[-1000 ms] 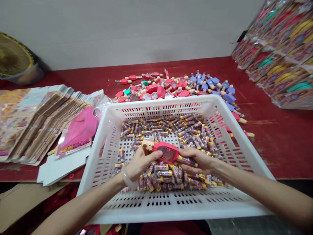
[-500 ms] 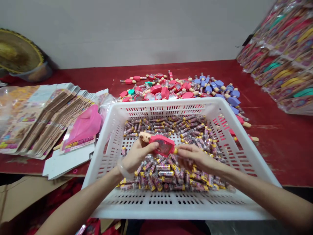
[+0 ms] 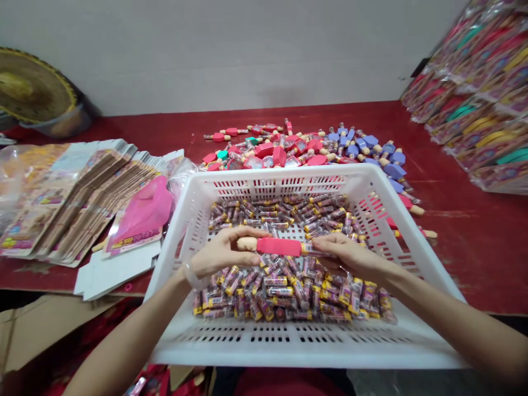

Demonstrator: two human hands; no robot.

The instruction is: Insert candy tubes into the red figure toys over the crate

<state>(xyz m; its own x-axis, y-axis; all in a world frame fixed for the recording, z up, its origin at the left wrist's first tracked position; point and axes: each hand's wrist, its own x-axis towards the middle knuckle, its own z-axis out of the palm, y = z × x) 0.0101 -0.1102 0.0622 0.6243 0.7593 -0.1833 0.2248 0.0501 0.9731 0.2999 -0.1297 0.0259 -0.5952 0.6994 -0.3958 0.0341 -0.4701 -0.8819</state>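
Above the basket, my left hand (image 3: 220, 252) is closed around the beige end of a red plastic toy piece (image 3: 280, 247), thumb below and fingers over it. The toy lies level with its narrow red side towards me. At its other end sits a small clear tube (image 3: 307, 249) with a yellow band, pinched in my right hand (image 3: 348, 256). The tube touches the red body; how deep it sits in it is hidden. Below both hands, many similar wrapped tubes (image 3: 280, 292) with yellow caps lie in the white slotted basket (image 3: 272, 355).
Behind the basket lies a pile of red toys (image 3: 279, 156), with purple toys (image 3: 359, 144) to its right. Printed cards (image 3: 78, 203) and a pink plastic piece (image 3: 144, 206) are at left. Bagged packs (image 3: 478, 110) stand stacked at right. An open cardboard box (image 3: 41, 330) is lower left.
The toy has turned from its wide, clear-windowed face to its narrow red side and is now level. My left hand has shifted its hold to the beige end; the tube shows more beside my right fingers.
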